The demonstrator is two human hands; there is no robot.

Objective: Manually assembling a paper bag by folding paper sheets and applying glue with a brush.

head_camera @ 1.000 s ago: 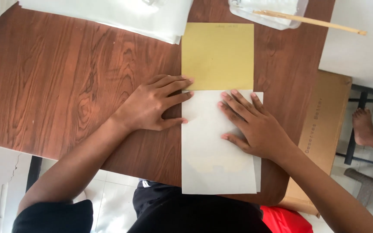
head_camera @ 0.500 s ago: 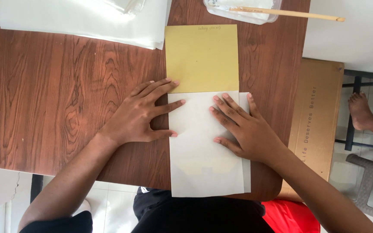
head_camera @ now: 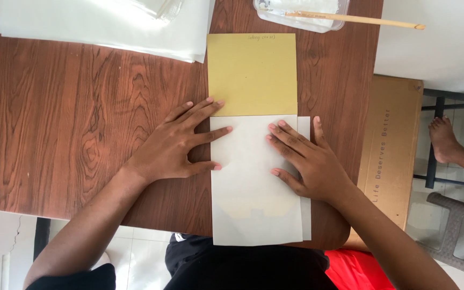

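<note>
A yellow-brown paper sheet (head_camera: 252, 73) lies on the wooden table (head_camera: 81, 118), its near half covered by a folded white translucent sheet (head_camera: 253, 209). My left hand (head_camera: 178, 145) rests flat, fingers spread, with the fingertips on the left edge of the white sheet and the yellow paper. My right hand (head_camera: 307, 161) presses flat on the right side of the white sheet. Neither hand grips anything.
A stack of white translucent sheets (head_camera: 103, 24) lies at the far left of the table. A clear tray (head_camera: 299, 13) with a thin wooden stick (head_camera: 361, 20) sits at the far edge. A cardboard box (head_camera: 390, 150) stands right of the table, beside another person's bare foot (head_camera: 447, 139).
Both hands have stayed flat on the white sheet; the view has shifted slightly, so the sheets sit a little further left in the picture.
</note>
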